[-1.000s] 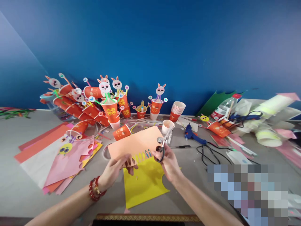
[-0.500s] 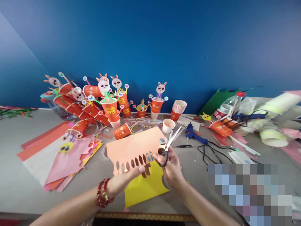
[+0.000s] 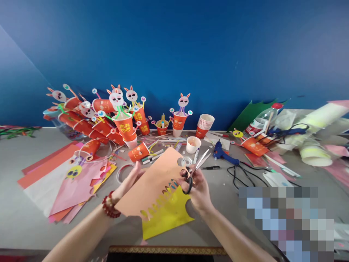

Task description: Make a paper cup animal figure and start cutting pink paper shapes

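Note:
My left hand [image 3: 128,182] grips the left edge of a peach paper sheet [image 3: 155,178] and holds it tilted above the table. Its lower edge carries a row of oval cut-outs. My right hand [image 3: 197,187] is closed round black-handled scissors [image 3: 194,171], whose blades are apart and point up to the right, at the sheet's right edge. Under the sheet, a yellow sheet [image 3: 166,216] with a bite cut from its right side lies flat on the grey table [image 3: 24,222].
Orange paper cups with bunny faces [image 3: 120,116] crowd the back left. Pink and orange paper sheets [image 3: 68,178] lie at left. A white cup [image 3: 193,144], a cup stack [image 3: 205,125], a blue glue gun [image 3: 221,153] with black cord and paper rolls [image 3: 313,142] sit behind and to the right.
My left hand moved from the sheet's lower edge to its left edge. The peach sheet swung so the cut-out edge now slants down to the left. The scissors stayed at the right edge.

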`<state>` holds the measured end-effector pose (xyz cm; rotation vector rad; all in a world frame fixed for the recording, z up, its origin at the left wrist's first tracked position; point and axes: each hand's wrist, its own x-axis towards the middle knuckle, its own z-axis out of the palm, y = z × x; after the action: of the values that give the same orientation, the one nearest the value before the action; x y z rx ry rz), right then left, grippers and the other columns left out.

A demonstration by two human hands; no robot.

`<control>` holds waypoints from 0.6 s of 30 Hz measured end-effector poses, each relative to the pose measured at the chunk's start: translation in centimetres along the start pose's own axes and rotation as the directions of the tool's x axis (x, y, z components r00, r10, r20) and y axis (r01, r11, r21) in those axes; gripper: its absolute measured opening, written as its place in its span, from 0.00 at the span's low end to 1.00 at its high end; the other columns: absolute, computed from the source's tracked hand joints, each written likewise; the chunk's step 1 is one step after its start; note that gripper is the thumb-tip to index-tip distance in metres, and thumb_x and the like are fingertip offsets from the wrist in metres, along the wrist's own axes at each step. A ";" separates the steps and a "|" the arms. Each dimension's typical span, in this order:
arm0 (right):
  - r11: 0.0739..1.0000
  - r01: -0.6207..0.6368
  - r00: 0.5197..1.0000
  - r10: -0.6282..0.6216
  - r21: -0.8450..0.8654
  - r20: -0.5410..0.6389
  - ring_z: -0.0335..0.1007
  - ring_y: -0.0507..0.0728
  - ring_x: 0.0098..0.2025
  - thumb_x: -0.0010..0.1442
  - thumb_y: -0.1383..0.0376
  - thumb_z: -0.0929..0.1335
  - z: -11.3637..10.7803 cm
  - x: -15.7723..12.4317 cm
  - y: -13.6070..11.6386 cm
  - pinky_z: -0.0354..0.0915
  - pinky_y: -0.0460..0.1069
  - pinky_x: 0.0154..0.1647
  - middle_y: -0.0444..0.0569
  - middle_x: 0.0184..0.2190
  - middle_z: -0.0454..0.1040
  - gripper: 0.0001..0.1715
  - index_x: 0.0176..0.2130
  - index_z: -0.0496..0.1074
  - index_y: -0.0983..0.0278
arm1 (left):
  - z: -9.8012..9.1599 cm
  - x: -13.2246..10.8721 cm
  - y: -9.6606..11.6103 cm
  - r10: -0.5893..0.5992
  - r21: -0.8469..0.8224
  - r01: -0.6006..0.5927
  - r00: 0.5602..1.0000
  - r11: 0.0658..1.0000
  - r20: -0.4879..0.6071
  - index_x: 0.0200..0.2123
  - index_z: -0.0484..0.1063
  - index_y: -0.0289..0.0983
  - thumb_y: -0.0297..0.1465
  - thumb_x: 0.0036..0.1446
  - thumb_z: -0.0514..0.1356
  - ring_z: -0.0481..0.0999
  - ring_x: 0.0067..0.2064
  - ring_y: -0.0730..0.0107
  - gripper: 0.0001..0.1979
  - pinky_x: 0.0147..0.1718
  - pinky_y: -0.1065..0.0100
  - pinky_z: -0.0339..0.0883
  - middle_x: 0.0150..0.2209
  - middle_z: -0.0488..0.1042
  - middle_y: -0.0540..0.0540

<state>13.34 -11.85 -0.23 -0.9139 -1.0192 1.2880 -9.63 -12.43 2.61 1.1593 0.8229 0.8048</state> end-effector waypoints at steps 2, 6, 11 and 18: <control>0.999 0.015 0.999 -0.013 -0.045 0.051 0.68 0.52 0.32 0.45 0.66 0.78 -0.3 -0.3 0.3 0.65 0.46 0.31 0.42 0.31 0.72 0.21 0.35 0.66 0.58 | -0.7 0.2 1.0 -0.040 -0.075 0.049 0.991 0.996 0.128 0.50 0.74 0.37 0.51 0.61 0.56 0.77 0.48 0.49 0.26 0.46 0.53 0.72 0.49 0.77 0.42; 0.992 0.018 0.988 0.002 -0.128 0.155 0.70 0.54 0.35 0.44 0.68 0.79 -0.5 -0.7 1.1 0.65 0.46 0.32 0.43 0.33 0.73 0.23 0.35 0.66 0.58 | -0.8 0.9 1.9 -0.132 0.137 0.108 0.974 0.985 0.182 0.50 0.75 0.37 0.39 0.53 0.68 0.79 0.47 0.50 0.22 0.43 0.59 0.74 0.47 0.80 0.41; 0.987 -0.010 0.995 0.026 -0.162 0.096 0.70 0.55 0.34 0.46 0.62 0.79 -0.6 0.1 -0.6 0.66 0.47 0.33 0.43 0.31 0.72 0.21 0.34 0.67 0.59 | 0.2 1.4 1.0 -0.199 0.070 0.199 0.980 0.978 -0.004 0.44 0.78 0.36 0.40 0.56 0.65 0.83 0.37 0.56 0.16 0.34 0.64 0.77 0.41 0.82 0.40; 0.929 -0.099 0.956 0.189 -0.358 0.226 0.65 0.54 0.27 0.52 0.47 0.74 -4.4 -1.4 -3.9 0.62 0.47 0.26 0.45 0.24 0.69 0.23 0.32 0.69 0.62 | 0.1 0.7 1.4 -0.150 -0.017 0.149 0.979 0.989 -0.141 0.40 0.79 0.34 0.39 0.55 0.66 0.83 0.35 0.56 0.15 0.33 0.64 0.77 0.36 0.83 0.41</control>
<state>18.74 -13.42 2.00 -1.1227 -1.4355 1.4030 -9.39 -11.59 3.88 1.0296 1.0127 0.7703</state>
